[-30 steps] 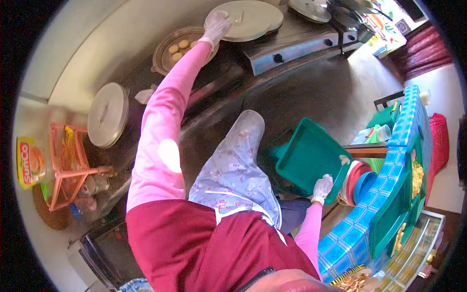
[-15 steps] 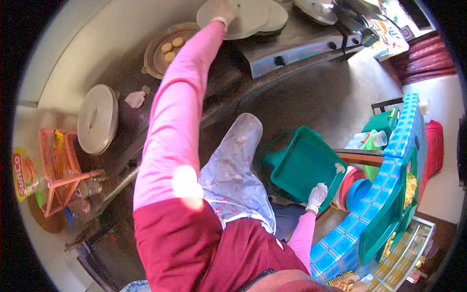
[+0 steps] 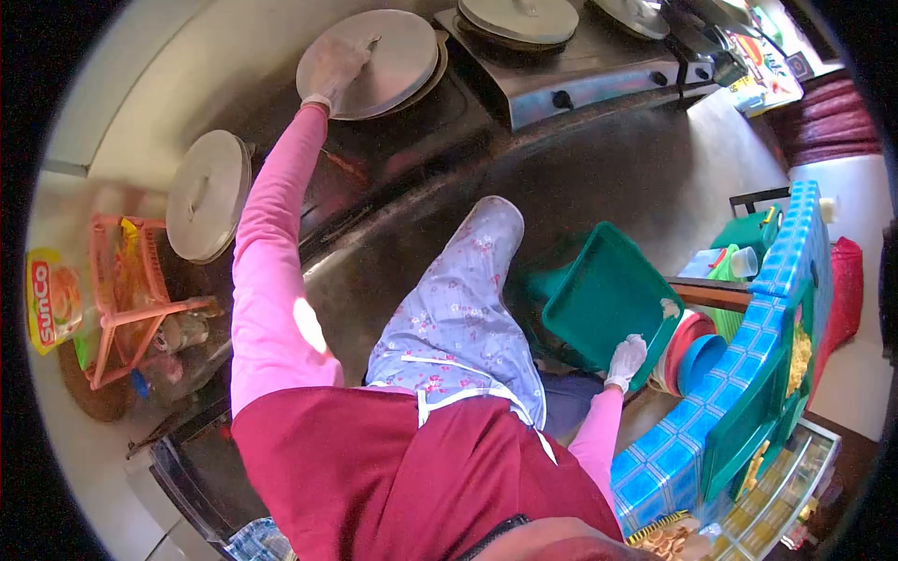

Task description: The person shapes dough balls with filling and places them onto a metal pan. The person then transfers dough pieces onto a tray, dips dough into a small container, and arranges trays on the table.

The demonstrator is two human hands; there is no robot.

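Note:
My left hand [image 3: 339, 67], in a clear glove, is closed on the handle of a round pale metal lid [image 3: 400, 67]. The lid lies over a round pan [image 3: 436, 82], whose edge shows at the right; the pan's inside is hidden. My right hand [image 3: 629, 358], also gloved, grips the near edge of a green plastic tray [image 3: 608, 297]. That tray tilts at my right side, and a small pale lump [image 3: 670, 308] sits near its right edge.
A second lidded pan [image 3: 208, 196] stands at the left, and another lidded pan [image 3: 519, 21] sits on the stove [image 3: 599, 89]. An orange rack [image 3: 140, 309] is far left. To the right is a table with a blue checked cloth [image 3: 655, 458], beside a blue bowl [image 3: 702, 363].
My left hand has brought the lid leftward over the pan, covering the round cakes that showed inside it. My right hand still holds the tray. The view has shifted slightly.

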